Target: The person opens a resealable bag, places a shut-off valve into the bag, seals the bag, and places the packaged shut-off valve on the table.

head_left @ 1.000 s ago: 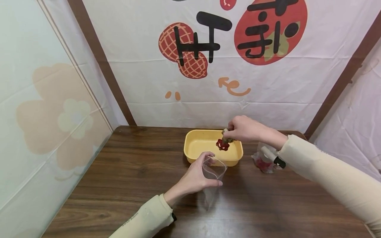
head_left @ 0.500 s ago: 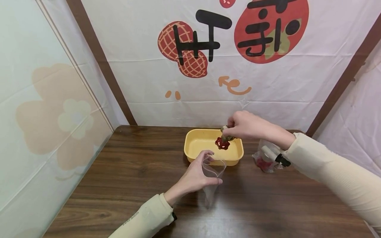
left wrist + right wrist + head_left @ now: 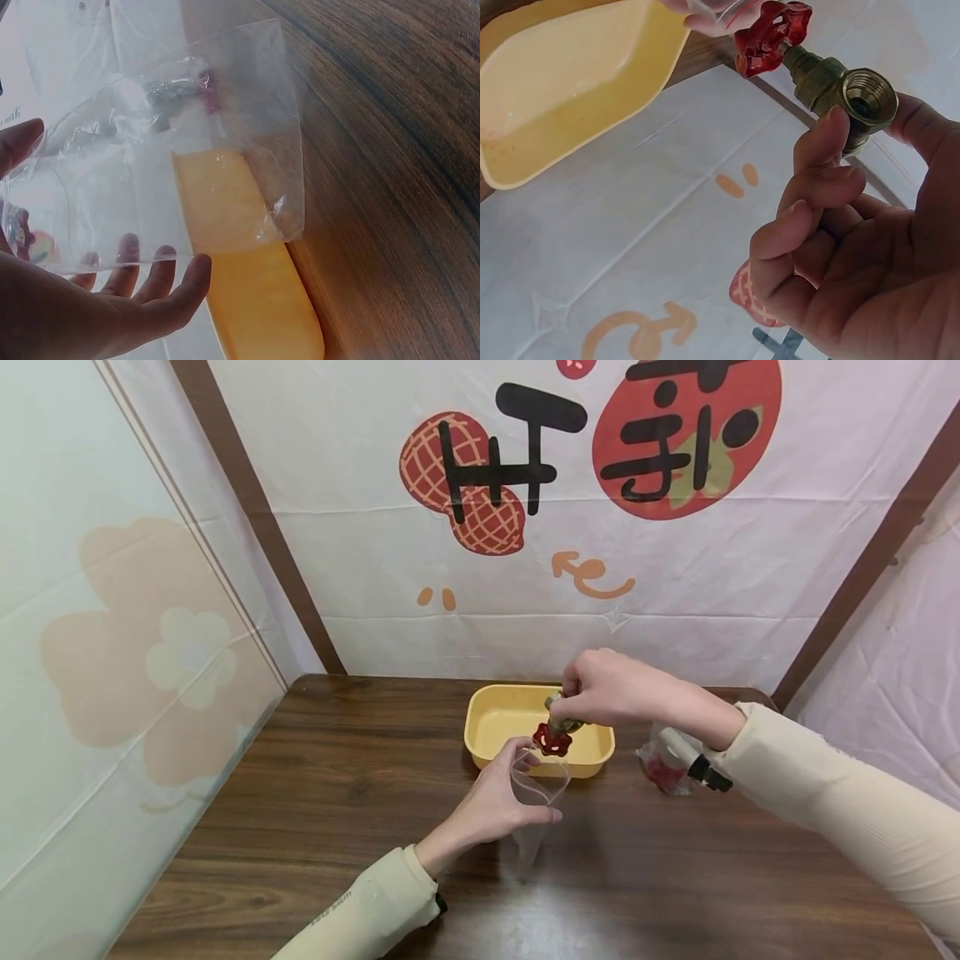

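My right hand [image 3: 615, 687] pinches a brass valve [image 3: 821, 81] between thumb and fingers. The valve's red handwheel [image 3: 552, 741] points down, close over the mouth of a clear zip bag [image 3: 529, 842]. Around that mouth my left hand [image 3: 491, 802] spreads thumb and fingers, holding the bag open and hanging downward. Seen from the left wrist, the thin plastic of the bag [image 3: 262, 112] stretches across the view, with the valve showing blurred through it. The right wrist view shows the valve's threaded opening [image 3: 868, 96] between thumb and index finger.
A yellow plastic basin [image 3: 472, 731] stands behind the left hand, near the table's back edge. Right of it, another clear bag [image 3: 663, 774] with something red inside lies on the dark wooden table [image 3: 337, 827]. Printed cloth [image 3: 360, 560] hangs behind the table.
My right hand has brought the valve from over the basin toward me and slightly left, to the bag's mouth. The left hand and bag have stayed nearly still.
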`<state>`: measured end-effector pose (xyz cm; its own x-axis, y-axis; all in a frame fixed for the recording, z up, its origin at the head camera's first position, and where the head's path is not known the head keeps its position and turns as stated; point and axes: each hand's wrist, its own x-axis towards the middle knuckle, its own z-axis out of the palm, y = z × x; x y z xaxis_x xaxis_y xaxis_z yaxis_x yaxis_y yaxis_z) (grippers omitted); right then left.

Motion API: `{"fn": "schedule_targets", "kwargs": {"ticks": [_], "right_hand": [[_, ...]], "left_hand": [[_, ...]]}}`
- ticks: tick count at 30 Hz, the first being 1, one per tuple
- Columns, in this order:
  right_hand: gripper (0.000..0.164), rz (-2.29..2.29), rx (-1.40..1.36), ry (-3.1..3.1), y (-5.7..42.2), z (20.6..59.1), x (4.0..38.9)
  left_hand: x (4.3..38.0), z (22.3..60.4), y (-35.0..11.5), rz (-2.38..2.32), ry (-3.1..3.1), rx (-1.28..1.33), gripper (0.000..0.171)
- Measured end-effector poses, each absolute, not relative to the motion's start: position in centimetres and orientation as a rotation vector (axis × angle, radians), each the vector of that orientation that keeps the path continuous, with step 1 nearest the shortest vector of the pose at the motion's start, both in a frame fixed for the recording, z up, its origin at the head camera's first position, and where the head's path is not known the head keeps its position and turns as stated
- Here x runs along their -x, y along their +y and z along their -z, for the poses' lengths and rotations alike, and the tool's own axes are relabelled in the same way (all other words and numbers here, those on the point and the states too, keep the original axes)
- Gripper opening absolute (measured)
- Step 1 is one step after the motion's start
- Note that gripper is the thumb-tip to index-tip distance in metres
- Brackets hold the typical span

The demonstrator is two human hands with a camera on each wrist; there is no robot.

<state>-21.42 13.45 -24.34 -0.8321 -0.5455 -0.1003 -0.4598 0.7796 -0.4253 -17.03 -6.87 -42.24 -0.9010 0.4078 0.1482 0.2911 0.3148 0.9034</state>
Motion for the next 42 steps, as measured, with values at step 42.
{"fn": "schedule_targets", "kwargs": {"ticks": [42], "right_hand": [[0.049, 0.283, 0.871, 2.672, 10.1, 29.2, 20.9]], "left_hand": [[16.7, 42.0, -5.9, -1.675, 2.469, -0.698, 0.085]]}}
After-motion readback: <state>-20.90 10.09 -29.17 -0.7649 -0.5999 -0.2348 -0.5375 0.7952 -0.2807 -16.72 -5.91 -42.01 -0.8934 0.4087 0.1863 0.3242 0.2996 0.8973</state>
